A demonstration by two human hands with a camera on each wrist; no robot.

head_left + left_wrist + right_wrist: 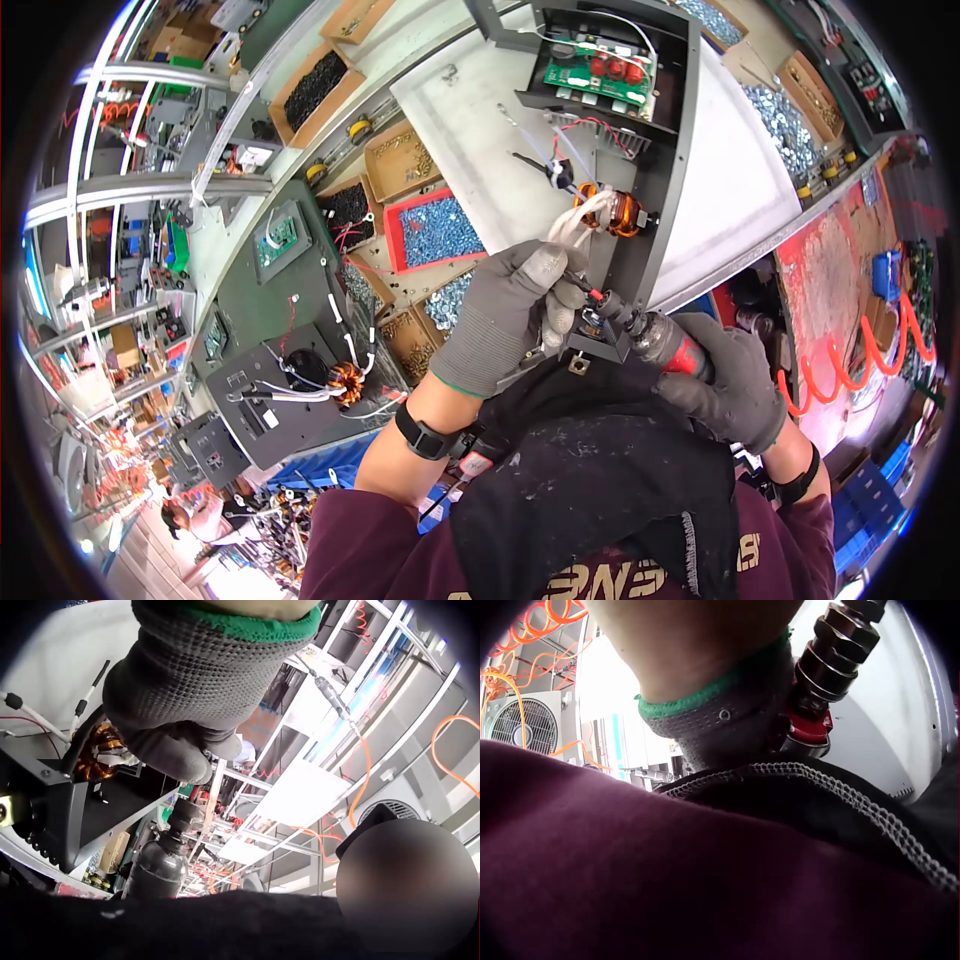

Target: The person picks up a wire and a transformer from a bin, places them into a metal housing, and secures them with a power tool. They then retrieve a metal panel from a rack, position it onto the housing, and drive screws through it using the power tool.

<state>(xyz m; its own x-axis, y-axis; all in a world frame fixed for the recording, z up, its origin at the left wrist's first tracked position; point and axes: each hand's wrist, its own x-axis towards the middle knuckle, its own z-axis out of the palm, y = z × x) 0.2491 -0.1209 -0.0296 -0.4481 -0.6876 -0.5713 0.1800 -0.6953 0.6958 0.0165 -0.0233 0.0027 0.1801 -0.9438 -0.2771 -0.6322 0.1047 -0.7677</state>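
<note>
Right grip (725,380): fingers wrapped around one power driver (665,348), its nose towards the left grip (515,305). Left grip: fingers bent beside that nose; cannot tell whether anything is pinched. One dark metal case (686,140), near end between both grips, on white surface (745,165). Leftward: one red bin (394,240). Case's far end: one green circuit board (590,82).

In the head view, the left hand (508,312) seems to hide the tip of the power screwdriver (656,341), while in the right wrist view maroon clothing (615,862) covers the right hand's (735,724) fingers.
</note>
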